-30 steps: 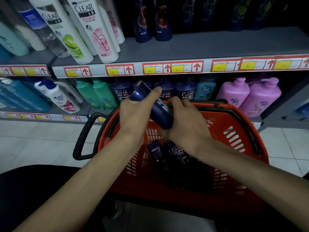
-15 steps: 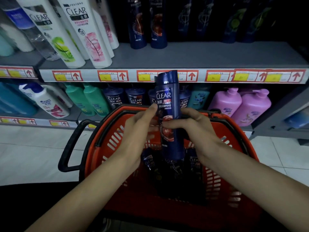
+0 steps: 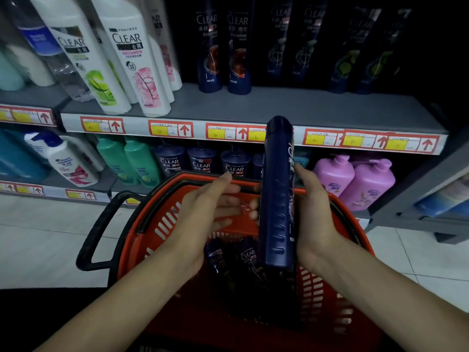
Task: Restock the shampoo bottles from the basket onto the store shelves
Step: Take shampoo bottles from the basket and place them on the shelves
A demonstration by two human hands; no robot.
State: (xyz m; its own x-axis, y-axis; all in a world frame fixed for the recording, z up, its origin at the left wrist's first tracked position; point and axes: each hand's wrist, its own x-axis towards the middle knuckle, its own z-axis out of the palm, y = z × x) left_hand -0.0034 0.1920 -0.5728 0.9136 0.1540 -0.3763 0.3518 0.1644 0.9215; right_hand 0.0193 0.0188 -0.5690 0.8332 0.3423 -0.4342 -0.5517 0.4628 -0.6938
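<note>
Right hand (image 3: 313, 212): fingers wrap the far side of a tall dark-blue plastic shampoo bottle (image 3: 278, 194), thumb along its right edge, fingertips (image 3: 253, 205) showing past its left edge; firm grasp. Bottle upright, cap up, held above the red slotted plastic basket (image 3: 327, 295), its top level with the price-label strip of the grey metal shelf (image 3: 279, 107). Bottle turned edge-on: a ribbed side seam faces the camera, and only a sliver of white label lettering shows at its right edge, unreadable. Left hand (image 3: 205, 214): fingers extended and loosely spread, palm toward the bottle, just beside it, holding nothing; contact with the bottle cannot be resolved. In the basket, two more dark-blue bottles (image 3: 233, 260) lie low in shadow, "CLEAR" legible on both, lower parts lost in darkness. Black basket handle (image 3: 99, 229) juts left. On the grey shelf, matching dark-blue bottles (image 3: 223, 47) stand at the back, tops cut off by the frame edge.
</note>
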